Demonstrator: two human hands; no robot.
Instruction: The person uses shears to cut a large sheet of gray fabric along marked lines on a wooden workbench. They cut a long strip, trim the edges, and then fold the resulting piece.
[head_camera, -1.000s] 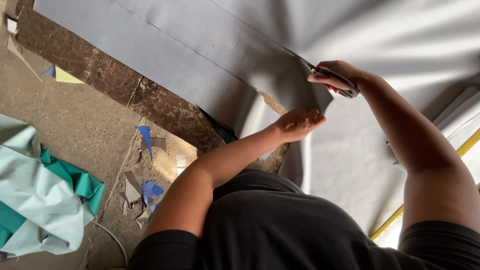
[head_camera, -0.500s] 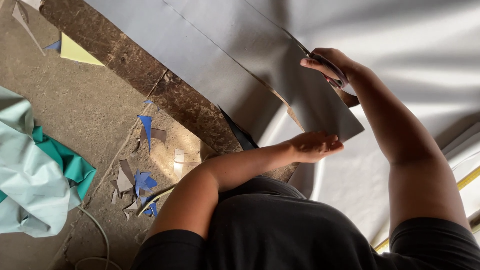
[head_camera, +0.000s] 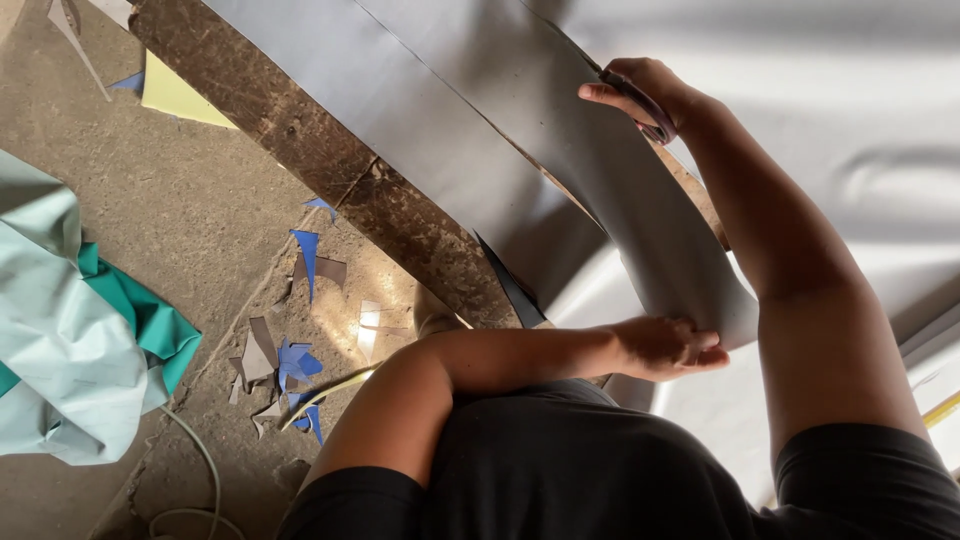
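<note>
A large grey sheet (head_camera: 420, 110) lies over a dark wooden bench (head_camera: 330, 160). My right hand (head_camera: 650, 95) grips scissors (head_camera: 640, 105) with purplish handles, their blades in a long cut running through the sheet. The cut strip (head_camera: 640, 220) curls up from the sheet toward me. My left hand (head_camera: 670, 345) reaches across my body and pinches the strip's near lower edge, holding it up.
Blue and grey paper scraps (head_camera: 290, 360) litter the concrete floor (head_camera: 180, 230) on the left. A crumpled pale and teal sheet (head_camera: 70, 340) lies at far left, with a thin cable (head_camera: 200, 470) by it. A yellow scrap (head_camera: 175, 95) lies near the bench's far end.
My right hand has moved the scissors farther along the cut, away from me. The freed strip is longer and more lifted, and my left hand has shifted right while holding its edge.
</note>
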